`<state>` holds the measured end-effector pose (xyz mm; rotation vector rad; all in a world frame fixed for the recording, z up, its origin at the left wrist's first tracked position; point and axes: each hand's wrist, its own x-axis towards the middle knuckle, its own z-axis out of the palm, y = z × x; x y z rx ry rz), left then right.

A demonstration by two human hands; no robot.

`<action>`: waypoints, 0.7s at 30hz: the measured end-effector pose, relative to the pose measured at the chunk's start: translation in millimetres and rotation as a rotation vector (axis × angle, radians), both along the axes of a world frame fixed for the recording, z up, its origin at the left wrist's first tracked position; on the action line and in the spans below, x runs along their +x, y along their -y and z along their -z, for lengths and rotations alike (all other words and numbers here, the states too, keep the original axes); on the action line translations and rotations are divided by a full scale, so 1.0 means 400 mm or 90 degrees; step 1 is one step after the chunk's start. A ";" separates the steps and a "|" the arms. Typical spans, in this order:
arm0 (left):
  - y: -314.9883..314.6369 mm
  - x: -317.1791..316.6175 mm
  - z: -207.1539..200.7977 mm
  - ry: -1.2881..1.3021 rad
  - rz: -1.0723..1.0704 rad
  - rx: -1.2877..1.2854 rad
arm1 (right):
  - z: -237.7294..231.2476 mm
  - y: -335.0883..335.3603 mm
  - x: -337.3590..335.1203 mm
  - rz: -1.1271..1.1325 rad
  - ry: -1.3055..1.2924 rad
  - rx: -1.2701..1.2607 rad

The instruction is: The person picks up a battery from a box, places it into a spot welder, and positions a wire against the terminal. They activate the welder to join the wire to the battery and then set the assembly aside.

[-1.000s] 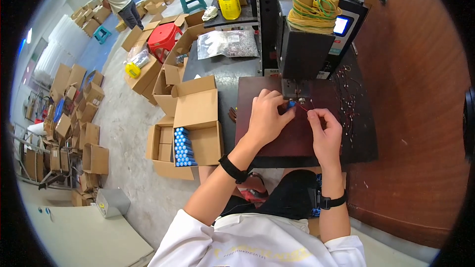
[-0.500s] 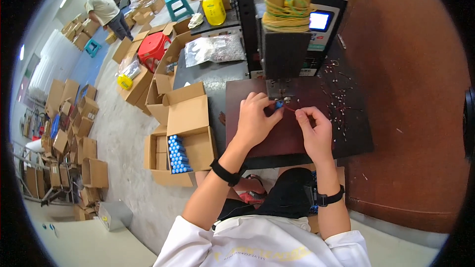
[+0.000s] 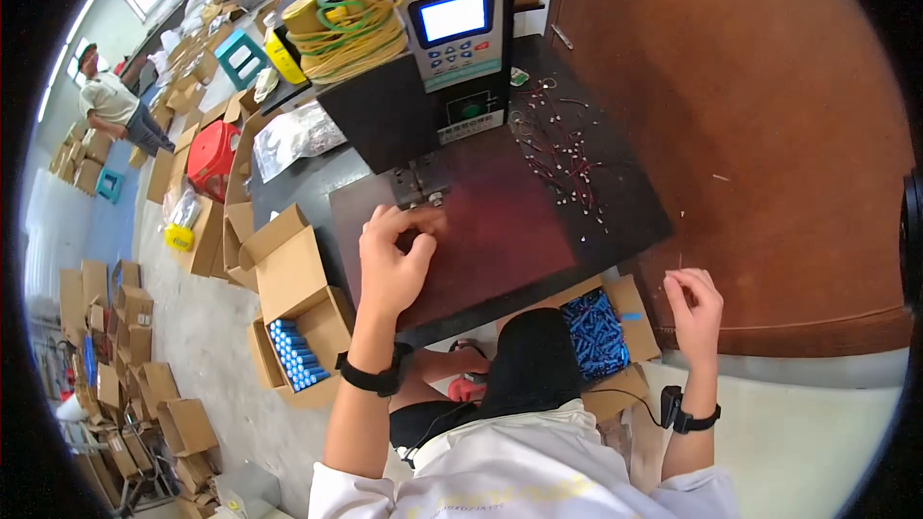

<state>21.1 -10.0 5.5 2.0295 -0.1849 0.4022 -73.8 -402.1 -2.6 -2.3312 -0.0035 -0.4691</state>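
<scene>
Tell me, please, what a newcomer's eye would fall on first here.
Probably the lit screen on the black machine at top centre, then the yellow-green cord piled atop it, left of the screen. Next, perhaps, the blue pieces heaped in a box right of the lap. The left hand is near the machine; the right hand is off right, past the bench.

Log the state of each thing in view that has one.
Left hand: curled beside the machine, contents unclear
Right hand: pinched, contents unclear
Screen: lit
Left carton: open, partly filled with blue cylinders
Right carton: open, holding blue pieces
Loose wires: scattered
</scene>
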 end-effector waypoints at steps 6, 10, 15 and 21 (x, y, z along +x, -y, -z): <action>-0.007 0.000 0.016 0.010 -0.010 0.037 | 0.098 0.003 0.191 -0.008 -0.021 0.098; 0.009 -0.002 0.001 -0.026 -0.026 0.007 | 0.155 -0.021 0.373 -0.018 0.004 0.035; -0.001 0.004 0.013 0.001 -0.051 0.011 | 0.194 -0.057 0.554 -0.011 -0.010 -0.010; 0.002 -0.005 0.002 -0.041 -0.079 -0.045 | 0.177 -0.099 0.539 -0.045 -0.057 0.144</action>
